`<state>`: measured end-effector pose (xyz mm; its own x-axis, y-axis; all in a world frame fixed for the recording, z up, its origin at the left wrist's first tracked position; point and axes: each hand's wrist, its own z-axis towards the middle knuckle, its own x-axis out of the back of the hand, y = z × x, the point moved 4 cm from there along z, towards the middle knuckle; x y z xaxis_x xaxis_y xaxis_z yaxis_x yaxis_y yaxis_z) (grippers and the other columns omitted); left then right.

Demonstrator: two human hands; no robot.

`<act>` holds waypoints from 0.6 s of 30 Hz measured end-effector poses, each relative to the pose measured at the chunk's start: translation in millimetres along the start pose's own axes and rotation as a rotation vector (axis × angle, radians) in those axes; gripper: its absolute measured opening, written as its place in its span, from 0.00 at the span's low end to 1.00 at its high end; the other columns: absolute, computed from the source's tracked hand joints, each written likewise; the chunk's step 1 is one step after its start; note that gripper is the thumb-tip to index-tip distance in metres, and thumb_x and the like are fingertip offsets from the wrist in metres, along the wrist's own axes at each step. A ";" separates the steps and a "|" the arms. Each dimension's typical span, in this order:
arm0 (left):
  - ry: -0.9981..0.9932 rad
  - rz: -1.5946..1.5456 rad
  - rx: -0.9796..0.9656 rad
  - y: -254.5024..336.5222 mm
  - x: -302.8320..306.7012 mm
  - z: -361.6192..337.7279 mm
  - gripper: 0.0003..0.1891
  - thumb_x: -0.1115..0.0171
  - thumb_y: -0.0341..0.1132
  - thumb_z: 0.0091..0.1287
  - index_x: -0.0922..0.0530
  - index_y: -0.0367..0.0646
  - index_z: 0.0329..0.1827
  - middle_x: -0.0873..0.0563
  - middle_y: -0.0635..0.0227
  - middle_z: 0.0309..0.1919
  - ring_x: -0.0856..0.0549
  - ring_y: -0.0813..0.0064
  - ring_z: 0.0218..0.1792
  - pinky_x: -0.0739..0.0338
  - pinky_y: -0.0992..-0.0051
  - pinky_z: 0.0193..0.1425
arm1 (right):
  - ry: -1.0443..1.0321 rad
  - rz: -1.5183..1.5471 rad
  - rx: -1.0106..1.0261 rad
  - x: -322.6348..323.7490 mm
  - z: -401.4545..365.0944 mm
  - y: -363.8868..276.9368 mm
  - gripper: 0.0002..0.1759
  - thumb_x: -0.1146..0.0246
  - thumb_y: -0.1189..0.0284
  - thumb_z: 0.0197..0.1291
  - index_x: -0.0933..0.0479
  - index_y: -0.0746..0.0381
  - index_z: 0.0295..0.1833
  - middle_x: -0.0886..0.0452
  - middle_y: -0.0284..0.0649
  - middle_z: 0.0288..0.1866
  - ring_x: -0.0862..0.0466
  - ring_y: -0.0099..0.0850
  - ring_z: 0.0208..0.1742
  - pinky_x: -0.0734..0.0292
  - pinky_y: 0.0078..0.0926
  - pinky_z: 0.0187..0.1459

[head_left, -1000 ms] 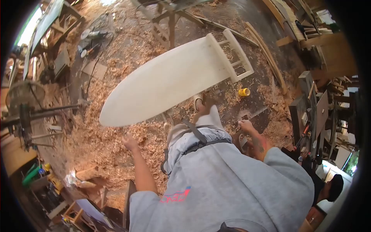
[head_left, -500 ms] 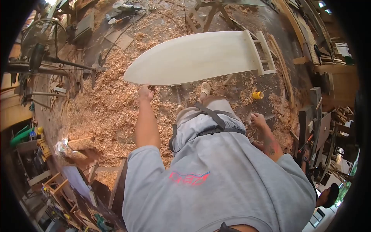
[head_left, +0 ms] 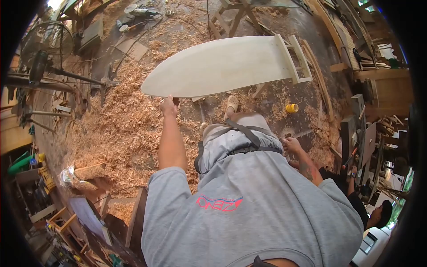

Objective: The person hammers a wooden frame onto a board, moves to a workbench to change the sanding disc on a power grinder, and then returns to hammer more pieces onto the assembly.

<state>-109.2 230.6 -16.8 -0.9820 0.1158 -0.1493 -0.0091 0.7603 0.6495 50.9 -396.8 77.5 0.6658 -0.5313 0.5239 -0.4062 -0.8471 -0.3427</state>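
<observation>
The long pale board (head_left: 218, 66), rounded at its left end, lies across the upper middle. My left hand (head_left: 169, 107) is at the board's near edge, left of centre, its thumb at the rim and its other fingers curled in shadow below. A pale slatted frame (head_left: 302, 60) adjoins the board's square right end. Beside my right hip, my right hand (head_left: 291, 145) hangs with loosely bent fingers, away from the board. Nothing clear shows in it.
Wood shavings (head_left: 120, 120) cover much of the floor. A yellow container (head_left: 292, 108) sits right of my feet. A fan (head_left: 46, 42) stands at left, a wooden trestle (head_left: 233, 18) beyond the board. Another person (head_left: 380, 213) is at lower right, near stacked timber.
My left hand has come up to the board's edge and closed there. My right hand has shifted slightly down and left. The view has moved a little, and more of the other person shows.
</observation>
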 end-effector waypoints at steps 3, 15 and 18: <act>0.051 0.014 -0.010 -1.8 -1.8 -3.2 0.14 0.38 0.33 0.71 0.24 0.39 0.56 0.17 0.61 0.49 0.16 0.63 0.44 0.19 0.61 0.41 | -0.048 0.087 -0.050 1.1 4.2 16.6 0.18 0.38 0.59 0.68 0.18 0.62 0.52 0.18 0.34 0.31 0.20 0.25 0.26 0.24 0.29 0.26; 0.021 0.143 -0.014 -9.2 6.5 17.8 0.12 0.40 0.39 0.72 0.23 0.41 0.52 0.15 0.61 0.47 0.15 0.63 0.43 0.20 0.58 0.42 | 0.000 0.001 0.068 -16.0 -15.7 42.6 0.17 0.39 0.60 0.71 0.19 0.64 0.51 0.21 0.33 0.29 0.23 0.23 0.25 0.28 0.23 0.23; -0.040 0.120 -0.063 -15.2 9.0 28.8 0.11 0.43 0.38 0.74 0.23 0.41 0.51 0.13 0.61 0.40 0.13 0.63 0.35 0.19 0.61 0.36 | -0.008 -0.079 0.085 -13.7 -7.5 57.0 0.18 0.39 0.61 0.70 0.19 0.65 0.52 0.18 0.36 0.31 0.18 0.27 0.29 0.23 0.27 0.28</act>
<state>-112.5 238.6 -49.5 -0.9683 0.2302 -0.0966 0.0952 0.6980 0.7097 14.0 -437.9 56.6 0.6991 -0.4622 0.5455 -0.2981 -0.8819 -0.3653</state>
